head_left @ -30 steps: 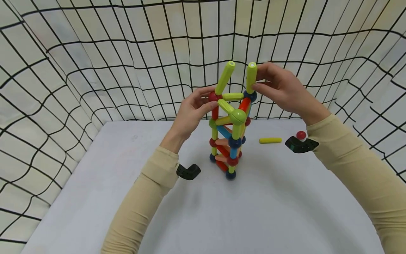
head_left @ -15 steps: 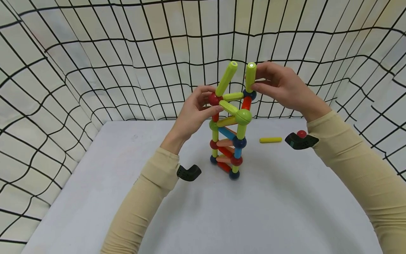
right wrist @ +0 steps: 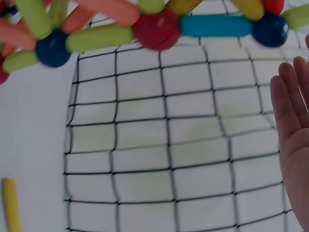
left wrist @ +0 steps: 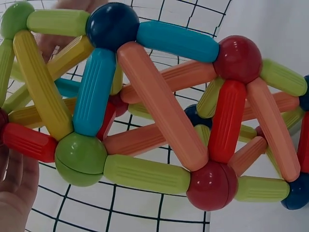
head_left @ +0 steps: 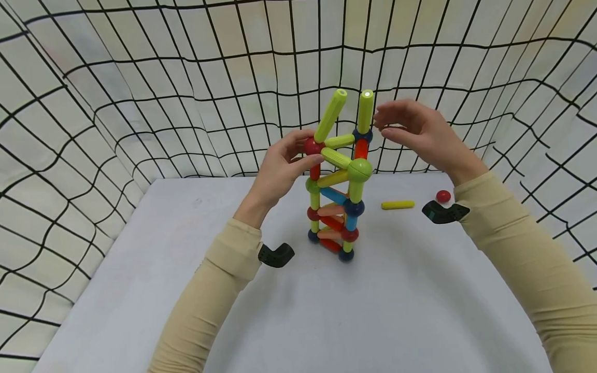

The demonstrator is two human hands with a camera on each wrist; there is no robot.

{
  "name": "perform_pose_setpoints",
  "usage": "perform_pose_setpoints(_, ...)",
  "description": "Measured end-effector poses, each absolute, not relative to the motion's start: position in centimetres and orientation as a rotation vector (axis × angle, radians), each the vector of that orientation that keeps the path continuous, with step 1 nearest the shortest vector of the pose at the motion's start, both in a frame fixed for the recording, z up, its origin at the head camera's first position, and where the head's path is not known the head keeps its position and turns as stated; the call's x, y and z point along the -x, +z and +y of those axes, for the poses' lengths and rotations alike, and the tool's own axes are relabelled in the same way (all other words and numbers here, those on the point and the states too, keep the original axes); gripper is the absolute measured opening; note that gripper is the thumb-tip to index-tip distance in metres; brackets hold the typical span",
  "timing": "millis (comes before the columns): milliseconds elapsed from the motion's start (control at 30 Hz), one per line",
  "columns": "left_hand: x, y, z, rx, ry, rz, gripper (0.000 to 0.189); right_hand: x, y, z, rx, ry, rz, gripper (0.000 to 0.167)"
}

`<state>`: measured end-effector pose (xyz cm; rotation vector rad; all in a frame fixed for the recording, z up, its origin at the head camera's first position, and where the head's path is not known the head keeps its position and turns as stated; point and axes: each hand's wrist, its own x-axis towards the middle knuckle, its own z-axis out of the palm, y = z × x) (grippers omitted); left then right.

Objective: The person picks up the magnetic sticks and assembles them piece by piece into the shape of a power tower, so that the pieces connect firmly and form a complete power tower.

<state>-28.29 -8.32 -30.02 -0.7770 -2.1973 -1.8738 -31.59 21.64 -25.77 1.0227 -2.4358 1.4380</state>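
Note:
A tall tower of coloured rods and balls [head_left: 354, 189] stands upright on the white table. My left hand [head_left: 279, 171] pinches the red ball [head_left: 313, 147] at its top left between thumb and fingers. From that ball a light green rod [head_left: 331, 115] leans up to the right. A second light green rod [head_left: 366, 111] rises from a dark blue ball [head_left: 362, 137] at the top right. My right hand [head_left: 422, 132] hovers just right of this rod, fingers relaxed and holding nothing. Fingers of my left hand [left wrist: 19, 188] show beside a red rod in the left wrist view.
A loose yellow rod [head_left: 397, 205] lies on the table [head_left: 298, 321] right of the tower. Farther right sits a loose red ball [head_left: 443, 196], near my right wrist. A black net [head_left: 275, 53] over white sheeting closes off the back and sides.
My right hand has let go of the upper right green rod and drawn slightly right. The tower's front has shifted a little to the right. My left hand keeps its hold on the red ball.

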Motion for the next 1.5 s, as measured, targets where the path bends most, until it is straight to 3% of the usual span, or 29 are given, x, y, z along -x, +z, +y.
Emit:
perform_pose_setpoints(500,27.6,-30.3,-6.8,0.680,-1.806,-2.144,0.043,34.3,-40.6,28.3,-0.374,1.610,-2.831,0.053)
perform_pose_setpoints(700,27.4,-30.2,-6.7,0.696,-1.790,-2.151,0.044,34.3,-43.0,30.0,-0.319,1.525,-2.990,0.048)
perform_pose_setpoints(867,27.4,-30.3,-6.8,0.694,-1.792,-2.156,0.044,34.1,-44.0,30.2,-0.488,1.115,-3.150,0.037)
perform_pose_setpoints(1200,27.4,-30.4,-6.8,0.699,-1.793,-2.160,0.044,33.2,-42.9,29.2,-0.614,0.739,-3.216,0.034)
perform_pose_setpoints(1500,27.2,-30.1,-6.9,0.693,-1.775,-2.169,0.044,29.0,-32.4,25.4,-0.493,1.238,-2.962,0.049)
